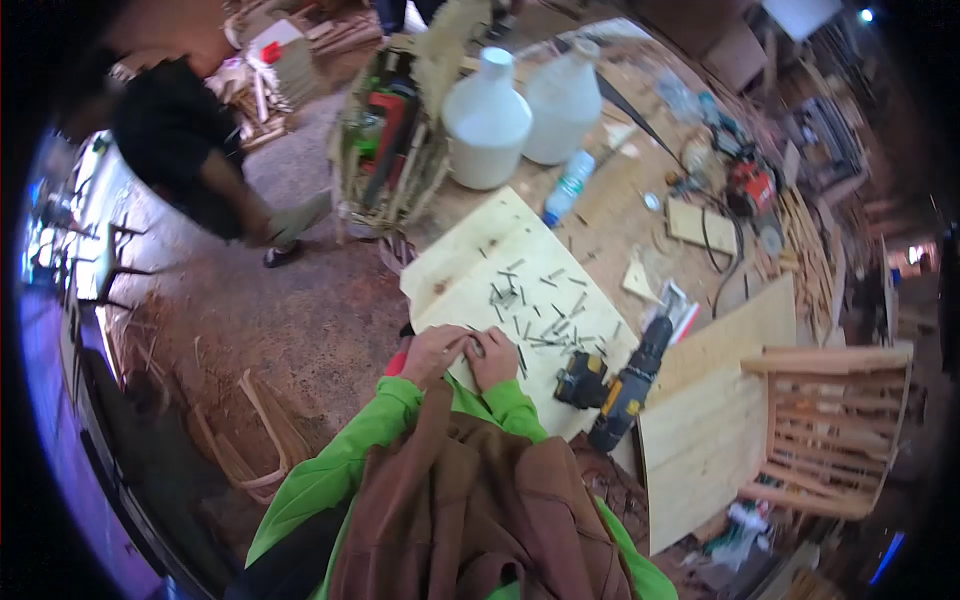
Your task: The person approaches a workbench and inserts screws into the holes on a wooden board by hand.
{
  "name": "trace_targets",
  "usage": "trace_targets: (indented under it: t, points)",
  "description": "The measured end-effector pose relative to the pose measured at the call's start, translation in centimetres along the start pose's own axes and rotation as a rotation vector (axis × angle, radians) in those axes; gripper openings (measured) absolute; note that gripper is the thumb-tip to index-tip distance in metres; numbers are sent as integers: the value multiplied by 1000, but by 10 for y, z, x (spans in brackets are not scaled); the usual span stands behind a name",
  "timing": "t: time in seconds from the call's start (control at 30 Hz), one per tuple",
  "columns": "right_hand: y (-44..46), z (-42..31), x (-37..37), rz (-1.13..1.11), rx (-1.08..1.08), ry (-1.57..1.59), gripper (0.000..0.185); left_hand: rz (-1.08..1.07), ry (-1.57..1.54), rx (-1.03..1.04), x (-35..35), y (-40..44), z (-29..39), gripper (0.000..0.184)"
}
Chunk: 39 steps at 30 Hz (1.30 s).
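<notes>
My left hand (434,354) and my right hand (493,358) meet at the near edge of a pale wooden board (455,250). Their fingers are closed and pressed together; whatever lies between them is too small to make out. Scattered over the board, just beyond my hands, are several small dark screws or nails (545,330). To the right of my right hand, a yellow-and-black cordless drill (632,385) lies on its side. A black battery pack (581,380) is beside it.
Two white jugs (487,125) and a water bottle (569,187) stand or lie beyond the board. A tool bag (385,140) is at the left. A red power tool (752,188) and a slatted wooden piece (830,425) are at the right. A person (185,150) bends at far left.
</notes>
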State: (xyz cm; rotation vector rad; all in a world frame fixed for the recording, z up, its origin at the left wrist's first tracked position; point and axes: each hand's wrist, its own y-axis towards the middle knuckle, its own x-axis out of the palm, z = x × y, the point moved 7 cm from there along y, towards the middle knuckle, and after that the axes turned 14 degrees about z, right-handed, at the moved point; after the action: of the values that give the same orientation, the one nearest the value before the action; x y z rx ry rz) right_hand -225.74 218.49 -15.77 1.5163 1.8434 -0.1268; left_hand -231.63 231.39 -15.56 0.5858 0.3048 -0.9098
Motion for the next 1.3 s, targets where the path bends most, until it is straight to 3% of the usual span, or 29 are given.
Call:
trace_targets:
  t: [0.13,0.37,0.57,0.87,1.0,1.23,1.3]
  points:
    - [-10,3,-4,-33,57,18,17,-19,35,93,0,1,2,14]
    - [-16,-6,-19,-195,15,18,16,-24,28,30,0,3,3,11]
    - [-18,-2,-16,-187,34,21,16,-17,16,12,-1,0,2,12]
    - [-10,29,-21,-289,254,18,12,7,-20,-57,1,0,-6,11]
    - [2,38,-33,-223,288,-39,10,-16,-47,-167,1,2,-5,10]
    - [48,38,-24,-3,159,117,12,-67,-121,-360,7,0,-18,16]
    - [56,36,-14,-40,109,51,12,-87,-108,-384,6,2,-18,16]
